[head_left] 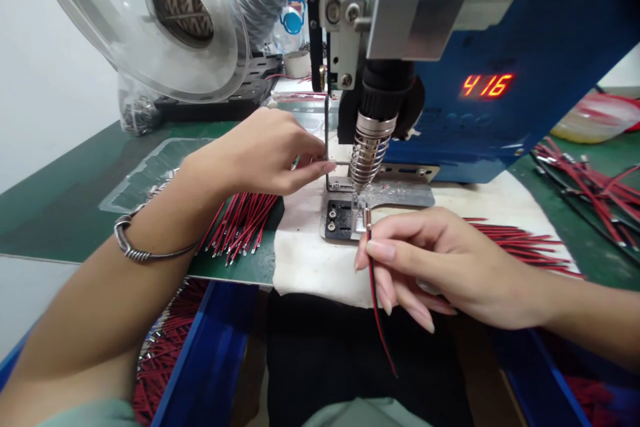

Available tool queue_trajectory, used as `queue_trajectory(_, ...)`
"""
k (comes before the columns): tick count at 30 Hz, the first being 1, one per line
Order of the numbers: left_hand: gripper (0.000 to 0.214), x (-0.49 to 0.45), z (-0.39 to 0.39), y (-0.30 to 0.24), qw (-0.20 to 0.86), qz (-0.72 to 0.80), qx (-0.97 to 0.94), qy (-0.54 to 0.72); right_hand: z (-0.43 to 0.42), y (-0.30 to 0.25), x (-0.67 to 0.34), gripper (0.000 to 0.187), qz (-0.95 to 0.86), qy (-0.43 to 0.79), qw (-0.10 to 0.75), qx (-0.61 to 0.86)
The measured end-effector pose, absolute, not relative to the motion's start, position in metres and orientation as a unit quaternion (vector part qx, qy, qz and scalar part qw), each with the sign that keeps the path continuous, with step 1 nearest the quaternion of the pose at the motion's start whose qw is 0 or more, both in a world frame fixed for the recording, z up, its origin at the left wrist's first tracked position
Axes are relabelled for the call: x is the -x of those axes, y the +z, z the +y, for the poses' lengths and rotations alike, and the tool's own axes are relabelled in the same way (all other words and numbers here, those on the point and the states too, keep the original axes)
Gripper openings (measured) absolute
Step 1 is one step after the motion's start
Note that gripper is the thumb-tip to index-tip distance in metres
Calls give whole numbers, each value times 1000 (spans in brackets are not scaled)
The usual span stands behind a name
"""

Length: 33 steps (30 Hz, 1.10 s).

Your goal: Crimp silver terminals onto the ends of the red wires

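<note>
Between thumb and fingers, my right hand (415, 263) grips a red-and-black wire (373, 277) whose small metal-capped end points up. That end is just below the tip of the soldering machine's spring-wrapped iron (369, 150), over a small metal base plate (333, 217). My left hand (270, 150) is closed in a pinch left of the iron, its fingertips at a thin metal rod and upright bracket (327, 140). Whatever it pinches, if anything, is too small to make out. Below my left wrist lies a bundle of red-and-black wires (245, 223).
A blue machine housing (480, 127) with a red "416" display stands at the right. More wires (520, 243) lie beside my right hand, with others (595, 187) farther right. A clear plastic tray (145, 170) and large transparent reel (125, 7) are at the left. Blue bins (215, 347) sit below.
</note>
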<state>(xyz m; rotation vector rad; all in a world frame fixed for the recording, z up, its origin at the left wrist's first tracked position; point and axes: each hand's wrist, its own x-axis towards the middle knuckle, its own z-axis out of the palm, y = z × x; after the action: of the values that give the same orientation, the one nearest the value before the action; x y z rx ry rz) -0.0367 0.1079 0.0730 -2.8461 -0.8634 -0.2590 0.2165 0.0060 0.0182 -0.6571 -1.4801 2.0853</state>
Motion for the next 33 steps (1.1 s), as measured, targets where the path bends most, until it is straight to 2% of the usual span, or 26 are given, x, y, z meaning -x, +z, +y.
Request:
queue_trajectory(8, 40, 37, 107, 74, 82, -294, 949, -77, 6, 16, -219, 40, -564, 748, 244, 250)
queue_trajectory(13, 40, 36, 106, 76, 84, -299, 948, -67, 5, 18, -219, 39, -571, 726, 284, 258)
queue_trajectory(20, 41, 35, 105, 76, 84, -304, 947, -64, 4, 20, -220, 33, -531, 759, 285, 246)
queue_trajectory(33, 41, 36, 107, 75, 81, -302, 947, -67, 4, 20, -222, 39, -506, 817, 199, 194)
